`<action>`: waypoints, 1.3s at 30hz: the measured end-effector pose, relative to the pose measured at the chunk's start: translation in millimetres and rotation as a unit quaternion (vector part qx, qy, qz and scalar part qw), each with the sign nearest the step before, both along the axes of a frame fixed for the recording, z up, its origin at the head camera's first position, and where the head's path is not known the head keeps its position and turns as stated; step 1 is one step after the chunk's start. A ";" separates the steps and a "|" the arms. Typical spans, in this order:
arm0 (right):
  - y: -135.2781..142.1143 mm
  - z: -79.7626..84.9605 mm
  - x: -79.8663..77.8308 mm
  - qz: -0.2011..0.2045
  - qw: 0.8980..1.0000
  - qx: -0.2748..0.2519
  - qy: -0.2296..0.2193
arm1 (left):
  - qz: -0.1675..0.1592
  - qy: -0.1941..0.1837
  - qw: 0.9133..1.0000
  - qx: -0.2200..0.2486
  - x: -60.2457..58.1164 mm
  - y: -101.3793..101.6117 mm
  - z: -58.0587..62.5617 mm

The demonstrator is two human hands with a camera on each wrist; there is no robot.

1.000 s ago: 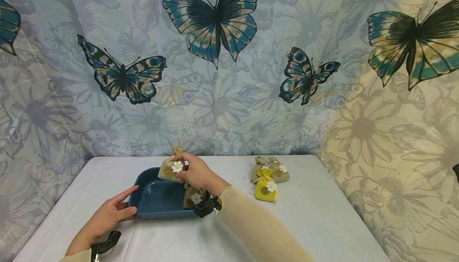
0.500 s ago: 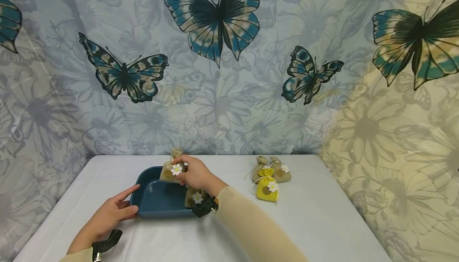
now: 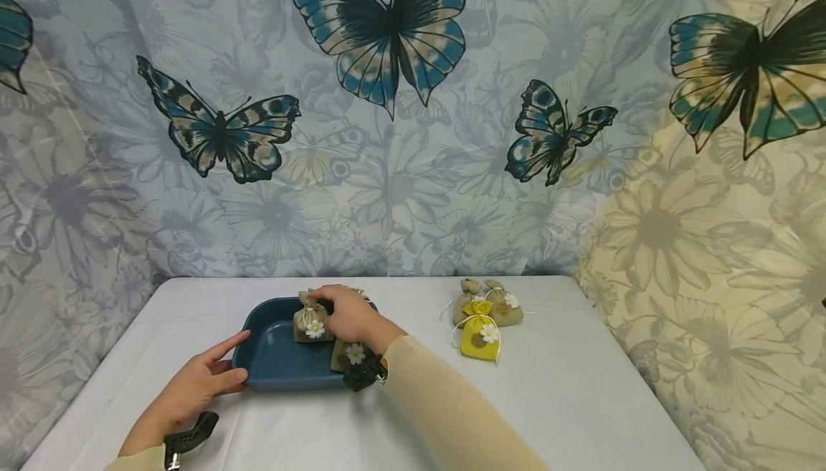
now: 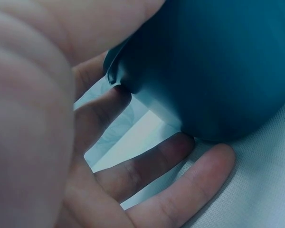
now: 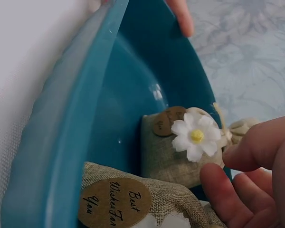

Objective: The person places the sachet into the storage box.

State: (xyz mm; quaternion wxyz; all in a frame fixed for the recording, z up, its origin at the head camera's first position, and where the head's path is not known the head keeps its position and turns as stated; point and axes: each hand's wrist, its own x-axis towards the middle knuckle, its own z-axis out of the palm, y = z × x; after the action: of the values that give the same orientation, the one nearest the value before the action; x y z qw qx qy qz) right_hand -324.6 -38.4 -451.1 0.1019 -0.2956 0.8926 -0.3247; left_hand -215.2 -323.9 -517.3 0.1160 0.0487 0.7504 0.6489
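Observation:
A blue tray (image 3: 284,365) stands at the left of the table. My left hand (image 3: 193,391) spreads round its left end, one fingertip at the rim and the thumb at the front corner; in the left wrist view, nearly straight fingers (image 4: 147,166) touch the tray's outside. In the tray, my right hand (image 3: 351,317) pinches a beige drawstring pouch (image 3: 308,326) near its tied neck. This pouch stands upright, with a white flower (image 5: 196,135) and a brown tag on it. A second beige pouch (image 5: 156,190) lies nearer the front, its tag reading "Best Wishes For You". The right hand partly hides the tray's back right.
On the white-covered table (image 3: 568,399), a yellow pouch (image 3: 480,338) stands right of the tray, in front of two beige pouches (image 3: 506,308). A butterfly-printed cloth (image 3: 400,191) hangs behind the table. Each wrist wears a black strap.
My right hand has lowered the beige pouch from over the tray's back rim into the tray, where it now stands. The left hand has stayed at the tray's left end.

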 end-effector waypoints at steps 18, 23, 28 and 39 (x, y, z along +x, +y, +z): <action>-0.6 -1.4 0.3 0.028 0.998 0.060 0.015 | -0.004 0.006 1.000 0.001 0.1 0.7 2.5; -1.4 -1.0 1.5 0.037 0.996 0.084 0.022 | -0.005 0.008 1.000 0.000 1.3 1.6 4.3; 0.4 1.1 3.8 0.027 0.998 0.060 -0.013 | -0.001 0.005 1.000 -0.004 0.6 0.7 1.4; 25.1 19.1 -1.1 -0.063 0.902 -0.341 -0.257 | -0.004 0.009 1.000 0.000 0.3 -0.1 -0.3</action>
State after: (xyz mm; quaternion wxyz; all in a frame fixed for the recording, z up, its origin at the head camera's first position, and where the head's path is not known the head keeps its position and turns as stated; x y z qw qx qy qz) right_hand -325.7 -13.3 -431.9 0.2004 -0.1617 0.6871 -0.6794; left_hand -214.8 -323.9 -517.6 0.1115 0.0576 0.7515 0.6476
